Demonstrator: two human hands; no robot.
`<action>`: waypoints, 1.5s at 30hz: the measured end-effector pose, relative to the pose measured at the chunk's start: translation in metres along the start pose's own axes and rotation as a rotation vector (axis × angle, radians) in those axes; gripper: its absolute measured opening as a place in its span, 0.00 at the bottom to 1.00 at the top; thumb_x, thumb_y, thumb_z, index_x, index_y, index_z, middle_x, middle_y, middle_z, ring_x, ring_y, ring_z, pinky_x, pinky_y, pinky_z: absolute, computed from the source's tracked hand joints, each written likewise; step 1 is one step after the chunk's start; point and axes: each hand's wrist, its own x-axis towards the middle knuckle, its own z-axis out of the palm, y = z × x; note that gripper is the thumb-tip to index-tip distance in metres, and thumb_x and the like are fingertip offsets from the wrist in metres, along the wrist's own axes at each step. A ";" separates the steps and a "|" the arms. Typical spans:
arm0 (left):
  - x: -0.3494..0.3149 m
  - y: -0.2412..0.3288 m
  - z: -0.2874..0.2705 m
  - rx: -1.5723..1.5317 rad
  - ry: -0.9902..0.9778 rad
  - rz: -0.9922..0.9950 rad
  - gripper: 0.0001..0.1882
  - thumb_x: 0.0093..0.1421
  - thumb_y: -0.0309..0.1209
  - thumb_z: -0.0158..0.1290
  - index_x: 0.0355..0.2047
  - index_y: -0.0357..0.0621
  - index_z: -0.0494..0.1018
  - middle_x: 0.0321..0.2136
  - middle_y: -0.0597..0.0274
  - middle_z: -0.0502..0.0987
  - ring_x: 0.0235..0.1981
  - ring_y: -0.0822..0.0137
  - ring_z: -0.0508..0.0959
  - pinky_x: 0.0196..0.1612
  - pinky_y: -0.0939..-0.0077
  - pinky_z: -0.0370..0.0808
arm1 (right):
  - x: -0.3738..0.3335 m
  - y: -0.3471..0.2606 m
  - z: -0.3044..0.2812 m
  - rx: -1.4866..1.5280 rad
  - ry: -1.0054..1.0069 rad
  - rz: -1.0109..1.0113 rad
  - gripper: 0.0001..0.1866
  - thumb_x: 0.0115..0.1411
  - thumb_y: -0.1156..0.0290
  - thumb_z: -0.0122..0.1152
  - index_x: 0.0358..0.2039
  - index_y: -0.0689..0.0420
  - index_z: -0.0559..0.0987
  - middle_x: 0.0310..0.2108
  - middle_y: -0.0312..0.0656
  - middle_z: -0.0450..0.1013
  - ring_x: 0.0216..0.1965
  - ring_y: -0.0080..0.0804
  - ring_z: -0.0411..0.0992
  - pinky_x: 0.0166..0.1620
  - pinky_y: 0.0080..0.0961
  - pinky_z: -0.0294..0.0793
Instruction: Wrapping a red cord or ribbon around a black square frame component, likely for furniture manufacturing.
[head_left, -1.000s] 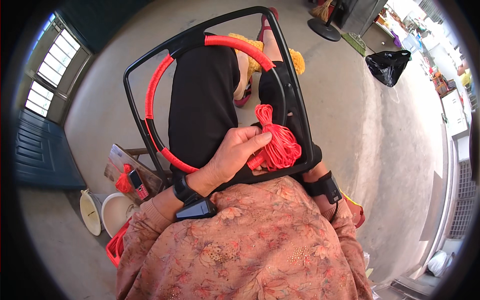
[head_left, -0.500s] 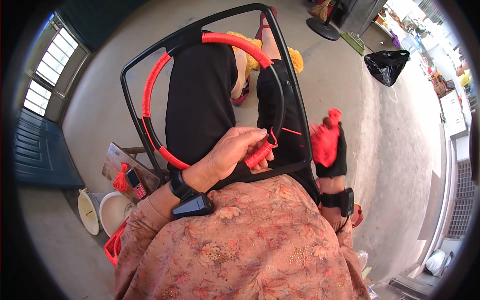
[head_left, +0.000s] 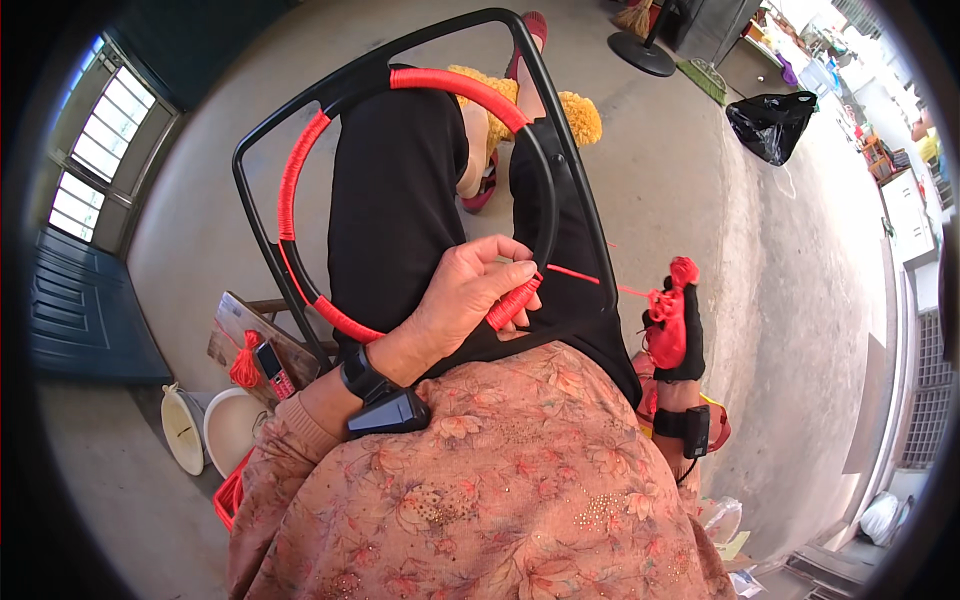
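A black metal frame (head_left: pixel 583 185) with a round ring (head_left: pixel 549 190) inside it rests over my lap. Red cord wrapping (head_left: pixel 463 84) covers several stretches of the ring; other stretches are bare black. My left hand (head_left: pixel 470 282) pinches the ring's near right part, thumb on top, at the end of a wound section (head_left: pixel 513 303). From there a red strand (head_left: pixel 574 274) runs right, under the frame's side bar. Out to the right, my right hand (head_left: pixel 690 335), in a black glove, is closed around a bundle of red cord (head_left: pixel 668 335), which hides most of the fingers.
At left, a small board (head_left: pixel 240 325) carries a red cord hank (head_left: pixel 245 362) and a phone (head_left: pixel 272 368). Beside it are a pale bowl (head_left: pixel 228 428), a straw hat-like cone (head_left: pixel 181 430) and a red basket (head_left: pixel 230 492). A black bag (head_left: pixel 772 125) lies far right.
My right hand has moved down and slightly right with the cord bundle, and the strand is drawn out straighter. My left hand stays on the ring; the frame has shifted slightly left.
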 end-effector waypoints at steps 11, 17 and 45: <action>-0.003 0.001 -0.004 -0.004 -0.028 0.022 0.06 0.64 0.30 0.50 0.35 0.38 0.70 0.25 0.53 0.79 0.21 0.72 0.79 0.20 0.84 0.75 | 0.012 -0.010 0.015 -0.016 -0.153 0.111 0.22 0.66 0.59 0.51 0.53 0.62 0.70 0.41 0.40 0.74 0.37 0.30 0.75 0.40 0.26 0.75; -0.003 0.002 -0.002 0.050 -0.028 0.009 0.07 0.64 0.30 0.51 0.33 0.38 0.70 0.25 0.53 0.79 0.21 0.70 0.79 0.20 0.83 0.74 | 0.002 -0.016 0.070 -0.619 -0.660 0.178 0.24 0.60 0.73 0.55 0.56 0.64 0.68 0.47 0.42 0.74 0.47 0.28 0.72 0.53 0.25 0.69; -0.003 0.000 -0.011 -0.090 -0.101 -0.133 0.18 0.68 0.39 0.44 0.38 0.33 0.73 0.27 0.54 0.78 0.23 0.69 0.79 0.23 0.78 0.76 | 0.034 0.019 0.119 0.339 -0.363 0.225 0.23 0.64 0.56 0.54 0.53 0.58 0.70 0.48 0.44 0.73 0.45 0.34 0.73 0.50 0.33 0.73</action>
